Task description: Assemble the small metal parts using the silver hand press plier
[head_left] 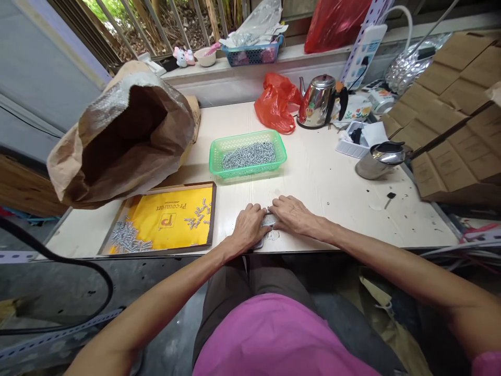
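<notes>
My left hand [249, 226] and my right hand [291, 214] lie close together at the front edge of the pale table [332, 172], fingers curled over a small flat grey piece [268, 220] between them. What the piece is I cannot make out. Beyond them stands a green plastic basket [248, 153] full of small silver metal parts. To the left lies a shallow tray with a yellow sheet [164, 219] carrying more of the same parts, heaped at its left corner.
A big open brown paper sack [125, 130] leans at the left. At the back are a red plastic bag [276, 102] and a steel kettle [319, 100]. A steel ladle-pot [381, 158] and flattened cardboard [454, 120] sit to the right.
</notes>
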